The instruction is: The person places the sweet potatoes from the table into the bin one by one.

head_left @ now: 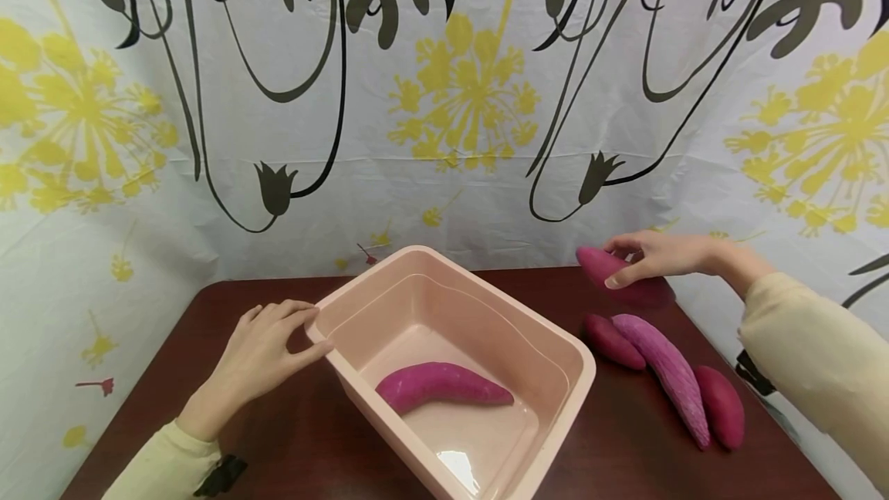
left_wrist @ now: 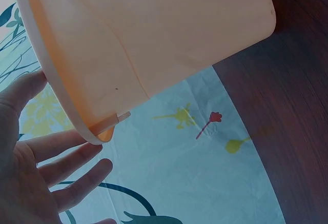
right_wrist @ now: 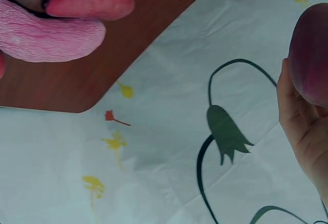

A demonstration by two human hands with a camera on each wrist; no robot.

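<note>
My right hand [head_left: 663, 253] grips a purple sweet potato [head_left: 635, 292] above the table's back right. The right wrist view shows that sweet potato [right_wrist: 310, 55] large at the right edge, with fingers of the hand [right_wrist: 307, 137] along it. My left hand [head_left: 264, 349] holds the left corner of a pale pink plastic basin [head_left: 486, 292], thumb and index finger against its rim [left_wrist: 51, 75]. One curved purple sweet potato [head_left: 444, 386] lies on the basin's floor. Below my right hand lie a small dark red sweet potato [head_left: 614, 342], a long pink one [head_left: 667, 376] and a rounded red one [head_left: 721, 407].
The dark brown table [head_left: 292, 438] carries the basin at its middle and the loose sweet potatoes at its right side. A white cloth with yellow and grey flower prints [head_left: 458, 199] hangs behind and beside the table.
</note>
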